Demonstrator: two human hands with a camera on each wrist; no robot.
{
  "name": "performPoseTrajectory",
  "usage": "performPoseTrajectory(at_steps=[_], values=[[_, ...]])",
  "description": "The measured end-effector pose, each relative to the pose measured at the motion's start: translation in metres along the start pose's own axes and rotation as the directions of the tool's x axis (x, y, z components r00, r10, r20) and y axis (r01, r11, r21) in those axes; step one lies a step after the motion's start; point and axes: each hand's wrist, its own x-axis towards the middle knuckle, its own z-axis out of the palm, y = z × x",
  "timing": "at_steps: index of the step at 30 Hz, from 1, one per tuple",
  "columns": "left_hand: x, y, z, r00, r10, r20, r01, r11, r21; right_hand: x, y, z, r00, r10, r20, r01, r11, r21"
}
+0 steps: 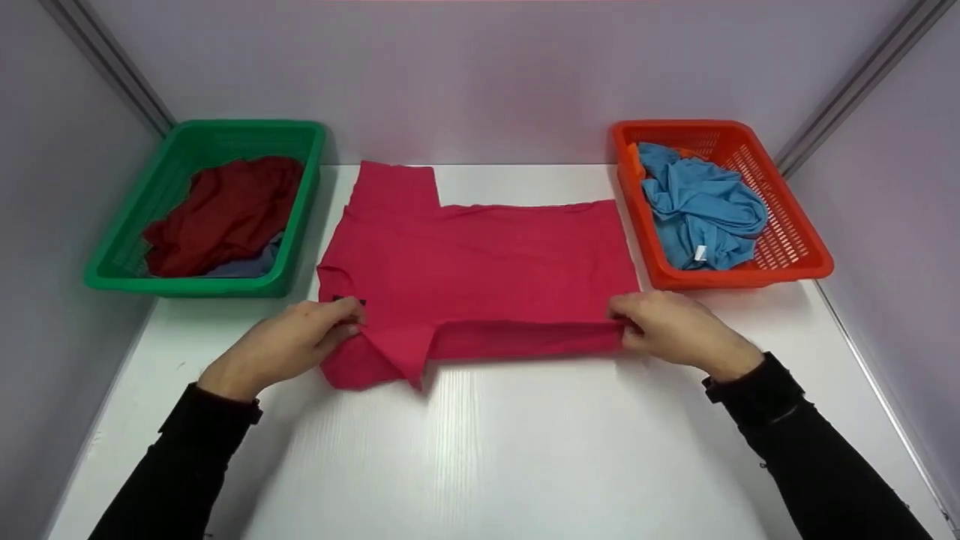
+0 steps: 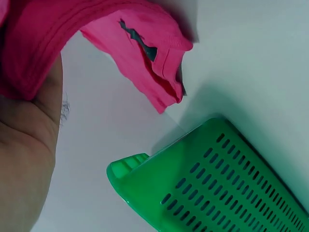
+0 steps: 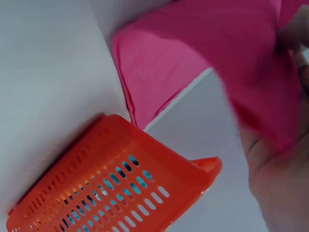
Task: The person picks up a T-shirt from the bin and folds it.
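Left hand [image 1: 289,341] pinches the pink-red shirt [image 1: 510,259] at its 8 o'clock, by the neck end. Shirt lies flat on the table, mostly at 2 o'clock from that hand, long axis 9-to-3. Right hand [image 1: 679,330] pinches the near edge at the shirt's 4 o'clock; bulk is at 10 from there. Neither hand nearer, both on the cloth.

Materials, L to R: green basket [image 1: 187,286] at 10 o'clock, slotted plastic, holds crumpled dark red cloth [image 1: 225,210] over grey-blue cloth [image 1: 247,264]. Shirt: thin, matte, light wrinkles; far sleeve [image 1: 394,187] squarish at 12, near edge raised between hands, darker strip below it. Table [image 1: 525,457]: white, glossy. Orange-red basket [image 1: 750,280] at 2 o'clock, slotted plastic, bunched blue cloth [image 1: 705,202] with white tag [image 1: 700,253].
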Motion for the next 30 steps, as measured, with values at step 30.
performPoseTrajectory(at_steps=[30], values=[[0.059, -0.009, 0.011, 0.994, -0.005, -0.112, 0.046, 0.932, 0.360, 0.071, 0.000, 0.038, 0.979, 0.076, -0.188, -0.109, 0.979, -0.170]])
